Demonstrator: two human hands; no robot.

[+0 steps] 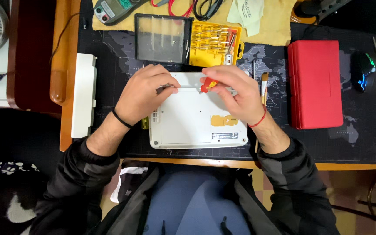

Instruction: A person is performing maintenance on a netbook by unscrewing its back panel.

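A small white laptop (192, 124) lies upside down on the dark desk mat, its base facing up. My right hand (233, 89) grips a small red-and-yellow screwdriver (208, 85) over the laptop's far edge. My left hand (146, 91) rests on the far left corner of the laptop and pinches a thin metal tool (167, 87), probably tweezers. A dark band circles my left wrist and a red one my right.
A yellow bit set case (214, 43) with its clear lid (161, 38) open stands behind the laptop. A red case (315, 82) lies to the right, a paintbrush (264, 82) beside it, a white panel (83, 100) on the left, a multimeter (114, 11) at the back, a mouse (364, 69) far right.
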